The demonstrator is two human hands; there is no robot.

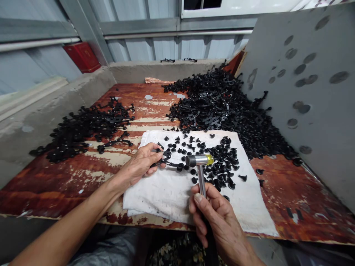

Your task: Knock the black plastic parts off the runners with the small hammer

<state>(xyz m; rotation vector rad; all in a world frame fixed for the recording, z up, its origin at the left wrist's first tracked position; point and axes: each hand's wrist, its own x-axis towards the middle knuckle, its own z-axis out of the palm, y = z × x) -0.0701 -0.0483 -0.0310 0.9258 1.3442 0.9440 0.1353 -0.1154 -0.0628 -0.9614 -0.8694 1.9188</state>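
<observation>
My left hand (145,160) pinches a black bracket-like part (173,164) with knobbed ends, low over the white cloth (163,199). My right hand (213,210) is wrapped round the handle of a small mallet (198,160). Its metal head has a dark face on the left and a yellow one on the right, just right of the bracket-like part. Many loose black knobs (222,162) lie scattered on the cloth beyond and beside the mallet head. My left fingers partly hide the part they hold.
A big heap of black pieces (219,99) covers the back right, against a spotted grey panel (313,85). Several bracket-like assemblies (91,127) are piled at the left. The worn red-brown tabletop (55,184) meets a low concrete ledge (91,85); a red box (83,57) stands behind.
</observation>
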